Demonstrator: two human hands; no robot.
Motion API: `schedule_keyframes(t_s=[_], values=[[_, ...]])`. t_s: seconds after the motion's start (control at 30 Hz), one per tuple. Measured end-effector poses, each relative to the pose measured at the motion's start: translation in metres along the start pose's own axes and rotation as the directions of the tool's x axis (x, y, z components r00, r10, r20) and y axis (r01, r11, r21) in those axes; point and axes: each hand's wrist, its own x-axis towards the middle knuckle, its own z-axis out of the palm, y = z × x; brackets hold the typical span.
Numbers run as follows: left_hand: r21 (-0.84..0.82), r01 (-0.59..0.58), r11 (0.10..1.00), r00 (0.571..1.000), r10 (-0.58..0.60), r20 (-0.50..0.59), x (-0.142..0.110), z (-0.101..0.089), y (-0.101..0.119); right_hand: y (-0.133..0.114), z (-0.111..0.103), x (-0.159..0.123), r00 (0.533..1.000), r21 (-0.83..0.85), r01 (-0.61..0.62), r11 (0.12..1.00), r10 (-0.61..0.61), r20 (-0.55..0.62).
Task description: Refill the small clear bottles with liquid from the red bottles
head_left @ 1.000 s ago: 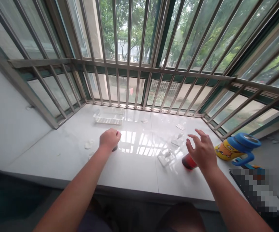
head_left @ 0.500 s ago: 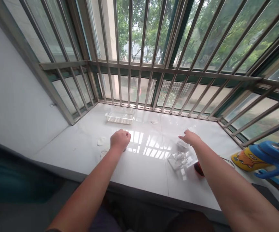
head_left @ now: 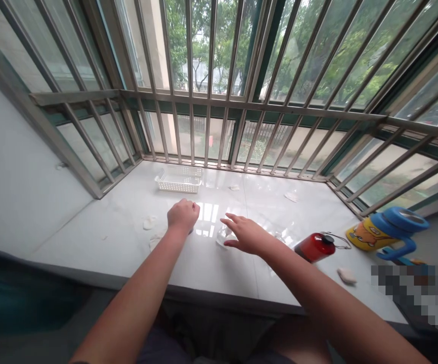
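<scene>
White glossy ledge (head_left: 113, 242), bay-window type, tile seam running front to back, reflections of the bars mid-surface. Metal bars (head_left: 204, 99) on 3 sides, trees (head_left: 200, 50) outside, pale wall (head_left: 14, 172) on L.

L hand (head_left: 183, 215): curled into a fist, over ledge approx. center; small dark item (head_left: 191, 231) peeks out at its lower edge, looks gripped, mostly hidden. R hand (head_left: 242, 233): palm down, fingers well apart, thumb separate; clear plastic piece (head_left: 222, 237) on ledge btwn thumb & fingers, contact unclear, no grip visible.

Other: white basket (head_left: 179, 186) at back L, behind L hand. White scraps (head_left: 149, 222) just L of L forearm, more toward back. R forearm cuts across, partly hiding more clear plastic (head_left: 279, 236). Red bottle (head_left: 315, 247) w/ black cap just beyond R forearm; blue/yellow flask (head_left: 388, 232) farther R. Small pinkish-white block (head_left: 346, 276) near front edge. Dark flat item (head_left: 412, 298) far R, pixelated, can't ID.
</scene>
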Motion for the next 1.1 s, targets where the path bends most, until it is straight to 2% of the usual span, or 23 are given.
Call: schedule_keyframes(t_s=[0.07, 0.1, 0.17, 0.2, 0.27, 0.33, 0.4, 0.6, 0.7, 0.77, 0.8, 0.87, 0.9, 0.93, 0.97, 1.0, 1.1], values=[[-0.009, 0.004, 1.000, 1.000, -0.004, 0.005, 0.000, 0.001, 0.000, 0.000, 0.000, -0.026, 0.985, -0.098, -0.060, 0.993, 0.042, -0.170], [-0.015, 0.008, 1.000, 1.000, -0.007, 0.008, 0.001, 0.001, 0.000, 0.005, 0.000, -0.040, 0.961, -0.148, -0.165, 0.975, 0.125, -0.245], [-0.027, 0.015, 1.000, 1.000, -0.014, 0.015, 0.001, 0.002, 0.000, 0.020, 0.002, -0.068, 0.876, -0.205, -0.435, 0.877, 0.360, -0.322], [-0.031, 0.016, 0.999, 1.000, -0.015, 0.017, 0.002, 0.002, 0.000, 0.029, 0.003, -0.080, 0.831, -0.206, -0.538, 0.817, 0.474, -0.292], [-0.034, 0.015, 0.999, 1.000, -0.014, 0.018, 0.002, 0.003, 0.000, 0.049, 0.007, -0.097, 0.768, -0.165, -0.640, 0.750, 0.626, -0.135], [-0.028, 0.011, 1.000, 1.000, -0.010, 0.008, 0.002, 0.004, 0.000, 0.067, 0.009, -0.101, 0.758, -0.084, -0.651, 0.754, 0.652, -0.015], [-0.018, 0.010, 1.000, 1.000, -0.011, -0.010, 0.001, 0.005, 0.000, 0.081, 0.010, -0.092, 0.780, -0.012, -0.626, 0.780, 0.626, -0.010], [-0.023, 0.010, 1.000, 1.000, -0.010, -0.001, -0.001, 0.002, 0.001, 0.108, 0.002, -0.036, 0.784, 0.118, -0.584, 0.804, 0.595, -0.178], [-0.024, 0.009, 1.000, 1.000, -0.009, 0.008, 0.000, 0.000, 0.001, 0.116, -0.005, -0.037, 0.773, 0.057, -0.569, 0.821, 0.556, -0.306], [-0.029, 0.009, 1.000, 1.000, -0.008, 0.013, 0.000, 0.000, 0.001, 0.124, -0.006, -0.055, 0.721, -0.017, -0.619, 0.786, 0.559, -0.409], [-0.032, 0.009, 0.999, 1.000, -0.009, 0.014, 0.000, 0.000, 0.001, 0.128, -0.004, -0.068, 0.675, -0.044, -0.675, 0.736, 0.592, -0.441], [-0.042, 0.012, 0.999, 1.000, -0.012, 0.016, 0.000, 0.001, 0.001, 0.140, 0.003, -0.097, 0.541, -0.058, -0.815, 0.576, 0.723, -0.430], [-0.048, 0.015, 0.999, 1.000, -0.014, 0.016, 0.000, 0.002, 0.001, 0.147, 0.008, -0.110, 0.461, -0.049, -0.876, 0.480, 0.801, -0.382], [-0.052, 0.016, 0.999, 1.000, -0.016, 0.015, 0.000, 0.003, 0.001, 0.154, 0.013, -0.122, 0.406, -0.043, -0.909, 0.415, 0.855, -0.323], [-0.055, 0.018, 0.998, 1.000, -0.017, 0.013, -0.001, 0.004, 0.001, 0.161, 0.018, -0.131, 0.396, -0.044, -0.916, 0.399, 0.878, -0.270], [-0.058, 0.018, 0.998, 1.000, -0.018, 0.009, -0.001, 0.004, 0.000, 0.167, 0.021, -0.137, 0.414, -0.047, -0.908, 0.416, 0.876, -0.248], [-0.081, 0.009, 0.997, 1.000, -0.009, -0.007, -0.001, 0.006, 0.000, 0.183, 0.019, -0.134, 0.504, -0.051, -0.858, 0.511, 0.820, -0.273]])
